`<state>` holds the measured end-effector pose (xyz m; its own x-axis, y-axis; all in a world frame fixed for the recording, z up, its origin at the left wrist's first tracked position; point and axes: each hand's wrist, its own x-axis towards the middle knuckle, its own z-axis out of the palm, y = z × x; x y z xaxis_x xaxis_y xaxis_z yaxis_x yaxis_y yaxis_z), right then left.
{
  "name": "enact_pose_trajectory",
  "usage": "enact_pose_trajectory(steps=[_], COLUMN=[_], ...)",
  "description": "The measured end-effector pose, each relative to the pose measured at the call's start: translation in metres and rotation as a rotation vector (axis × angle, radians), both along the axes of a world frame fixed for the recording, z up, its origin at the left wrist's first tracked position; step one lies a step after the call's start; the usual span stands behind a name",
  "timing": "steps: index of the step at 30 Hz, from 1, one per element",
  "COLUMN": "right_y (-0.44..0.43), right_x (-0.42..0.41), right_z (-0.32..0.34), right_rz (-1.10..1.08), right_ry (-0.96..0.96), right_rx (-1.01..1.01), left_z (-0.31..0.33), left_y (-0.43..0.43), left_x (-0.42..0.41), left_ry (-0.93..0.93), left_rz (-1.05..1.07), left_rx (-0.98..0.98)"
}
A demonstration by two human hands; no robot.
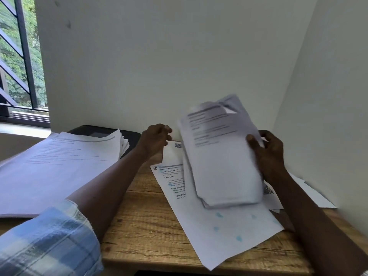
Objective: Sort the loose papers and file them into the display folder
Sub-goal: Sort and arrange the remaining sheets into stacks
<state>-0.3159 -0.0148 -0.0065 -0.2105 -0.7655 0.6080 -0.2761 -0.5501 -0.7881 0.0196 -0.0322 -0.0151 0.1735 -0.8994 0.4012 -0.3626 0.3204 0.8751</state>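
A blue and white checked sleeve (49, 242) is cut off at the bottom left corner. On the brown wooden table (147, 226) lies a white printed sheet with blue spots (219, 226). Its long side slants from far left to near right, and part of it is hidden. Above it the right hand (266, 154) grips a bundle of white papers (223, 156) by its right edge. The bundle stands almost upright, long side up and down, its print too blurry to read. The left hand (155, 140) is curled beside it; I cannot tell if it holds anything. Farther left, a big stack of white papers (59, 166) hides most of a flat black thing (129, 134).
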Motion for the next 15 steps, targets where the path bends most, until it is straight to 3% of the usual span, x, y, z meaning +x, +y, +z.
enact_pose_trajectory(steps=[2,5,10,12,15], right_y=[-0.007,-0.018,-0.017,-0.016,-0.021], right_x=[-0.011,-0.027,-0.034,-0.035,-0.042], right_z=[0.0,-0.006,-0.012,-0.01,-0.009], right_rz=[-0.093,-0.131,-0.162,-0.159,-0.036], right_ry=[-0.182,-0.487,-0.742,-0.754,-0.73], right_rx=[-0.04,0.001,0.164,0.219,0.344], left_z=[-0.011,-0.014,-0.013,-0.014,-0.014], left_y=[-0.003,0.0,0.002,0.002,0.0], left_x=[0.005,0.001,-0.018,-0.022,-0.023], left_ry=[-0.42,-0.759,-0.975,-1.049,-1.008], left_rz=[0.074,0.03,-0.007,-0.025,-0.021], left_rx=[-0.014,0.067,0.177,0.222,0.252])
